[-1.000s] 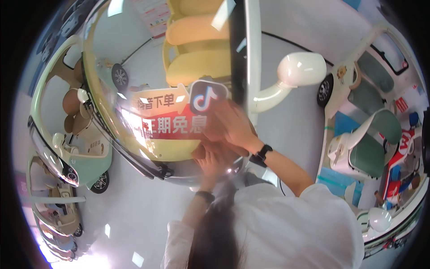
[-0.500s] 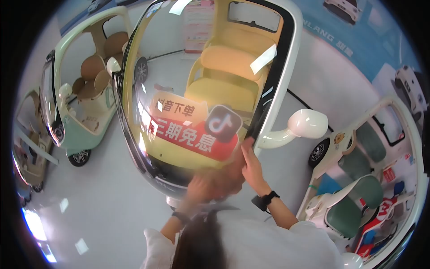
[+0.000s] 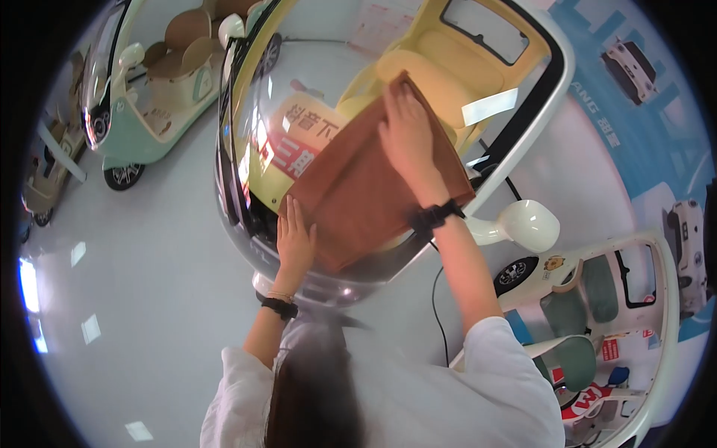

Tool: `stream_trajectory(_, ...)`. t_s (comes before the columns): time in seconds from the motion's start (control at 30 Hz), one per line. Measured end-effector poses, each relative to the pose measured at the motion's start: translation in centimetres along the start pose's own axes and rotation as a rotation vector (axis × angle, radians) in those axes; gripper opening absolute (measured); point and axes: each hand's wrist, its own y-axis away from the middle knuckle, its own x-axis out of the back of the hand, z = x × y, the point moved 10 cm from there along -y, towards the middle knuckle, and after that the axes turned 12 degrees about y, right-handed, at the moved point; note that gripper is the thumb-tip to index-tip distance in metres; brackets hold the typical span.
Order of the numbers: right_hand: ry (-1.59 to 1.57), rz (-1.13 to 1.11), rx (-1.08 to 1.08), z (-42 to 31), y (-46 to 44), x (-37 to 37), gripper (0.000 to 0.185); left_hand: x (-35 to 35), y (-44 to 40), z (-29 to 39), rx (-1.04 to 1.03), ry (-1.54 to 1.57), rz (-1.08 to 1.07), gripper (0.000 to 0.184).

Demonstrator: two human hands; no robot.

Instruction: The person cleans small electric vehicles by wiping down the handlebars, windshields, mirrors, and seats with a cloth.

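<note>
A brown cloth (image 3: pixel 358 187) lies spread against the curved windshield (image 3: pixel 261 160) of a small vehicle with a yellow interior. My right hand (image 3: pixel 409 138) presses flat on the cloth's upper part, fingers stretched out along the glass. At the lower left edge of the cloth rests my left hand (image 3: pixel 296 239), its fingers straight and pointing up. Behind the glass, a sign with Chinese characters (image 3: pixel 299 131) shows in part; the cloth covers the rest of it. Black bands circle both wrists.
A white side mirror (image 3: pixel 529 225) juts out right of the windshield. Left stands a mint-green vehicle (image 3: pixel 160 112) with brown seats; at lower right, a white one with green seats (image 3: pixel 564 358). A black cable (image 3: pixel 437 299) hangs beside my right arm. Blue posters cover the right wall.
The brown cloth, bunched and blurred between my hands low on the windshield before, is now spread over the glass. My right hand has moved up, my left hand apart to the left. The view has shifted.
</note>
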Motion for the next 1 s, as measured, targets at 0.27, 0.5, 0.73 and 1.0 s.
stream_trajectory(0.27, 0.003, -0.084, 0.085, -12.0, 5.1, -6.2, 0.073, -1.2, 10.7, -7.3, 0.226, 0.102, -0.166, 0.063)
stream_trajectory(0.5, -0.25, -0.269, 0.285, -17.8, 16.3, -9.4, 0.071, -3.5, 18.7, -13.5, 0.392, 0.055, -0.464, 0.033)
stream_trajectory(0.73, -0.382, -0.231, 0.381, -19.0, 24.7, -9.3, 0.041, -4.9, 25.4, -14.7, 0.358, 0.142, -0.403, 0.02)
stream_trajectory(1.0, -0.408, -0.208, 0.422, -19.8, 27.7, -9.3, 0.047, 1.4, 26.8, -11.2, 0.577, 0.175, -0.422, 0.021)
